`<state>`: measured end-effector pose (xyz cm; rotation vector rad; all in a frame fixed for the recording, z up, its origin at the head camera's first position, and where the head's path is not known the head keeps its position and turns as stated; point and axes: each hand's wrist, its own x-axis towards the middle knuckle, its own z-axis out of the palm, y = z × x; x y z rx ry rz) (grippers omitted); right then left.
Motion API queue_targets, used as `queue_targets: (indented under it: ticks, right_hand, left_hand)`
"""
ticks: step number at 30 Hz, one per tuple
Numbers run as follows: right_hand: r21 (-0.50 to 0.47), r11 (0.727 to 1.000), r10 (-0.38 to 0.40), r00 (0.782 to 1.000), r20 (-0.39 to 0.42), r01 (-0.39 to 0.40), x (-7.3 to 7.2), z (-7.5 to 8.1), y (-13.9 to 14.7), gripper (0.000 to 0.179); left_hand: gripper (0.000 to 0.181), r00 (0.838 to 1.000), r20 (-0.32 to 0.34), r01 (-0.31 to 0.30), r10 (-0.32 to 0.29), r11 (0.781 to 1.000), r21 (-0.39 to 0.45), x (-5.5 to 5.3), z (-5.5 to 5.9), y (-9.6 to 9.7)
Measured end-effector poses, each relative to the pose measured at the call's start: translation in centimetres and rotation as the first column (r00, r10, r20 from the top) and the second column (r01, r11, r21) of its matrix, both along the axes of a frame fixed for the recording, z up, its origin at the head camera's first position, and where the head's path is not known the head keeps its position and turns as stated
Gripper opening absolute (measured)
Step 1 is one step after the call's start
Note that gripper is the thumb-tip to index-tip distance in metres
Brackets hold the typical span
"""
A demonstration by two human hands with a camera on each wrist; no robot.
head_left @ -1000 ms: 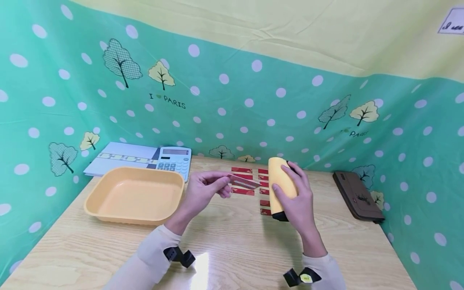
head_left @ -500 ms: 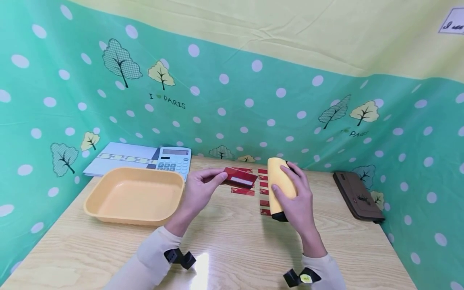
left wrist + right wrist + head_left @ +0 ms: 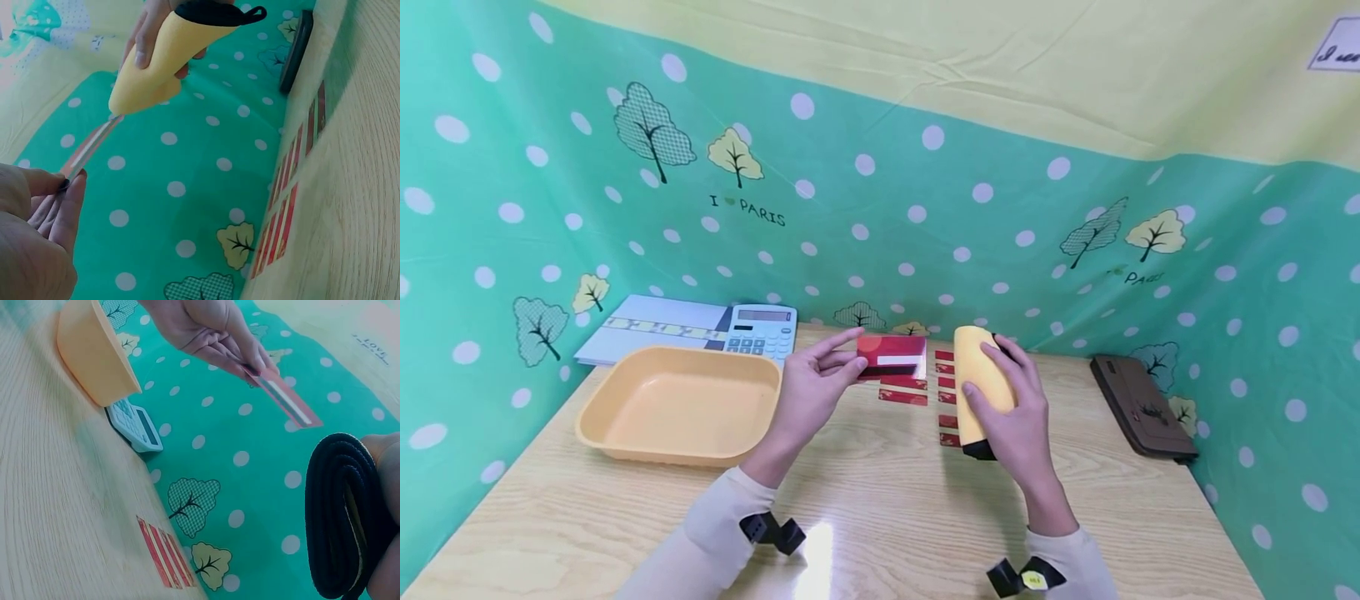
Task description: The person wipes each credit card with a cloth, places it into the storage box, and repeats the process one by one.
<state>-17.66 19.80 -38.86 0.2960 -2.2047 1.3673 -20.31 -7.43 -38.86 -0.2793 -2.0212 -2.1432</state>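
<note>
My left hand (image 3: 808, 396) pinches a red card (image 3: 887, 348) by its left end, between thumb and fingers. The card is held up over the table, its face with a white strip and a dark stripe turned toward the head camera. A soft yellow pouch-like thing (image 3: 979, 379) with black trim is gripped in my right hand (image 3: 1021, 412), to the right of the card. Its black end (image 3: 340, 512) looks folded in layers in the right wrist view, and a small black loop (image 3: 255, 14) shows in the left wrist view. Several red cards (image 3: 904, 398) lie in rows beneath, partly hidden.
A yellow-orange plastic basin (image 3: 677, 454) stands at the left, with a calculator (image 3: 762, 337) and a pale folder (image 3: 658, 321) behind it. A brown zipped case (image 3: 1138, 404) lies at the right. A green dotted cloth (image 3: 880, 225) hangs behind the wooden table (image 3: 880, 517).
The red card in my left hand has turned from nearly edge-on to face the head camera and risen slightly. My right hand holds the yellow thing in the same place.
</note>
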Motion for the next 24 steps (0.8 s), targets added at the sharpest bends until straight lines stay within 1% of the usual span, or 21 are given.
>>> queue_targets:
  ticks: [6,11,16,18,24]
  right_hand:
    - [0.005,0.999,0.037,0.999,-0.024,-0.037,0.3,0.1,-0.6,0.057]
    - [0.014,0.998,0.059,0.998,-0.036,-0.058,0.5,0.2,-1.2,0.057]
    - [0.015,0.997,0.073,0.995,-0.066,-0.072,0.6,-0.2,-1.8,0.057]
    - [0.021,0.997,0.082,0.993,-0.082,-0.080,0.5,-0.4,-2.0,0.057]
    - [0.053,0.994,0.102,0.989,-0.111,-0.097,0.4,-1.0,-2.6,0.057]
  left_hand:
    - [0.041,1.000,-0.008,-0.009,0.009,0.999,-0.039,0.1,0.0,0.0]
    - [0.042,1.000,0.026,0.007,-0.006,0.999,-0.041,0.1,-0.1,0.2]
    - [0.045,0.998,0.053,0.018,-0.016,1.000,-0.023,-0.1,-0.2,0.5]
    - [0.046,0.998,0.051,0.026,-0.025,0.999,-0.018,-0.1,-0.3,0.6]
    - [0.047,0.998,0.014,0.064,-0.064,0.998,-0.021,0.0,-0.5,1.0]
